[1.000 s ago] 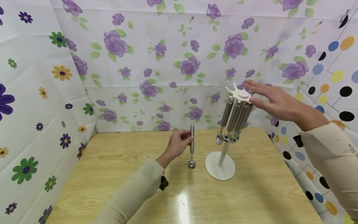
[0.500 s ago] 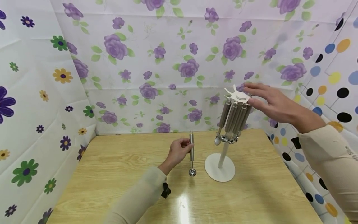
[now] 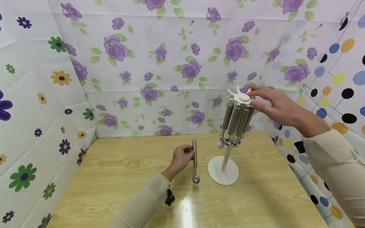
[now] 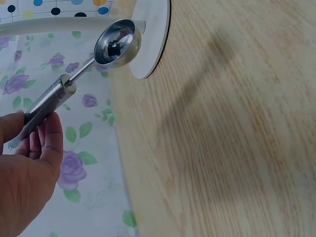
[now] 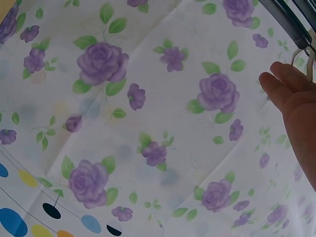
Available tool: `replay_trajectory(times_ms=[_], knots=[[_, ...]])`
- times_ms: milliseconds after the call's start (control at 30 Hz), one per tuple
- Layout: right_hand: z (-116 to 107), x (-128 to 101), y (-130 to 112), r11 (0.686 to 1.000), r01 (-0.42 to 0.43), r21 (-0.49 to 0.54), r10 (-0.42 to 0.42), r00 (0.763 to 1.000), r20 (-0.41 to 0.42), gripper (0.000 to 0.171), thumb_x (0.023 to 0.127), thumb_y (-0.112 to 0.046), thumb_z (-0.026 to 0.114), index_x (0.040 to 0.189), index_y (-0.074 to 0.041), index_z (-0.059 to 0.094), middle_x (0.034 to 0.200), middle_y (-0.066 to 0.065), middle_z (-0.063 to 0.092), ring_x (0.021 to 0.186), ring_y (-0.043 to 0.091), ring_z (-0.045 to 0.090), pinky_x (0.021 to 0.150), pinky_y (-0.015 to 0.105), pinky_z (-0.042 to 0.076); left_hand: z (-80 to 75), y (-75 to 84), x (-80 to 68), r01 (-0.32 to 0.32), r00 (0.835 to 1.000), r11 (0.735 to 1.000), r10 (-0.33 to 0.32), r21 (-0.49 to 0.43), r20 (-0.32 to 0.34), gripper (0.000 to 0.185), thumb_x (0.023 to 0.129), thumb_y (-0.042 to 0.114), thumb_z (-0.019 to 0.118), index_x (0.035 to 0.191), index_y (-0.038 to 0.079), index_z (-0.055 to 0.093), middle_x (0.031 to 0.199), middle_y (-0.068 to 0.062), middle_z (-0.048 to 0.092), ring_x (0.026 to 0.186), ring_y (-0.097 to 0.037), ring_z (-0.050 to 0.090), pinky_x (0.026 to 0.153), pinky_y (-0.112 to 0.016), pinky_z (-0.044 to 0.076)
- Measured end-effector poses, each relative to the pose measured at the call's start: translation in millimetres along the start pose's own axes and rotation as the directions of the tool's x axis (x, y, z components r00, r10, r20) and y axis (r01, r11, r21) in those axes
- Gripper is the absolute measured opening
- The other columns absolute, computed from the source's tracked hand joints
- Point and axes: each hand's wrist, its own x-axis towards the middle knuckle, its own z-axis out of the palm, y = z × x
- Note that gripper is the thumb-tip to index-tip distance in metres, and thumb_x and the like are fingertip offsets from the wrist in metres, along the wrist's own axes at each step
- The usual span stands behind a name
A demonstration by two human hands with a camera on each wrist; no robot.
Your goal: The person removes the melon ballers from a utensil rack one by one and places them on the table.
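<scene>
My left hand [image 3: 181, 157] pinches a metal melon baller [image 3: 195, 160] by its cylindrical steel handle, with thumb and fingertips. Its shiny round bowl [image 4: 117, 43] points down, above the table. To the right rises a white stand [image 3: 223, 171] with a round base and a hooked top. Several similar steel utensils [image 3: 236, 120] hang from those hooks, small bowls downward. My right hand [image 3: 275, 106] is at the stand's top with fingers extended, touching or just over the hooks; contact is unclear. In the right wrist view, its fingertips are beside a pale hook [image 5: 310, 66].
A light wooden table [image 3: 128, 177] lies under everything, with a bright reflection near its front. Purple-flowered cloth [image 3: 159, 69] hangs behind it. Flower-patterned cloth [image 3: 34, 104] lines the left side and dotted cloth [image 3: 339, 95] the right.
My left hand has lowered and drawn the melon baller nearer to me, away from the back cloth. My right hand stays at the stand's top, shifting only slightly. The view moves a little too.
</scene>
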Motion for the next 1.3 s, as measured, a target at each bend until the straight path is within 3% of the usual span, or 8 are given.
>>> replay_trajectory(times_ms=[100,233,333,633,867,1067,1300], knots=[[0,0,0,1.000,-0.001,0.006,0.001,1.000,-0.008,0.042,0.105,-0.025,0.052,0.142,-0.005,0.052,0.161,0.009,0.031,0.144,0.042,0.029,0.106,0.070,0.029,2.6,-3.9,0.3,0.024,1.000,1.000,-0.024,0.001,-0.001,0.022,0.096,0.009,0.069,0.113,-0.005,0.068,0.095,-0.012,0.065,0.080,-0.017,0.067,0.076,-0.038,0.061],[0,0,1,1.000,-0.013,0.000,0.013,1.000,0.012,0.047,0.106,-0.029,0.051,0.148,-0.009,0.048,0.162,0.012,0.028,0.146,0.043,0.025,0.109,0.071,0.023,5.5,-8.7,0.7,0.050,0.999,0.999,-0.050,-0.001,0.004,0.020,0.096,0.009,0.069,0.111,-0.005,0.069,0.093,-0.011,0.066,0.078,-0.015,0.066,0.076,-0.038,0.061],[0,-1,0,1.000,-0.023,-0.003,0.023,0.999,0.025,0.048,0.107,-0.031,0.049,0.148,-0.007,0.048,0.162,0.013,0.026,0.147,0.042,0.021,0.110,0.071,0.020,7.1,-12.4,0.9,0.066,0.998,0.998,-0.066,0.010,0.001,0.020,0.096,0.009,0.069,0.110,-0.005,0.069,0.093,-0.011,0.065,0.078,-0.016,0.066,0.073,-0.034,0.061],[1,-1,-2,0.999,-0.017,0.040,0.017,1.000,0.011,0.043,0.106,-0.026,0.051,0.142,-0.002,0.050,0.163,0.008,0.025,0.146,0.041,0.025,0.107,0.070,0.028,14.3,-29.0,4.3,0.141,0.990,0.989,-0.139,0.039,-0.028,0.018,0.094,0.006,0.070,0.108,-0.006,0.069,0.090,-0.010,0.065,0.076,-0.016,0.066,0.071,-0.033,0.061],[0,-1,-2,0.999,-0.020,0.030,0.019,0.999,0.040,0.049,0.107,-0.028,0.049,0.150,-0.006,0.044,0.163,0.015,0.022,0.148,0.042,0.019,0.108,0.072,0.022,17.7,-39.8,5.9,0.183,0.983,0.980,-0.182,0.078,-0.018,0.014,0.094,0.005,0.070,0.103,-0.006,0.070,0.087,-0.009,0.068,0.075,-0.018,0.068,0.072,-0.036,0.061],[-1,-1,-1,0.998,-0.044,0.038,0.043,0.998,0.035,0.047,0.107,-0.028,0.050,0.146,-0.002,0.048,0.162,0.018,0.023,0.147,0.043,0.020,0.107,0.072,0.023,20.3,-48.3,7.4,0.233,0.973,0.968,-0.233,0.097,-0.012,0.012,0.092,0.004,0.072,0.099,-0.005,0.072,0.086,-0.009,0.071,0.075,-0.019,0.070,0.072,-0.038,0.061],[0,0,-2,0.998,-0.025,0.055,0.024,0.999,0.027,0.043,0.106,-0.025,0.050,0.141,-0.001,0.052,0.161,0.016,0.026,0.147,0.042,0.022,0.107,0.071,0.024,21.3,-55.8,7.8,0.250,0.968,0.956,-0.248,0.152,-0.031,0.010,0.090,0.004,0.074,0.093,-0.005,0.072,0.080,-0.010,0.071,0.070,-0.025,0.071,0.065,-0.037,0.061]])
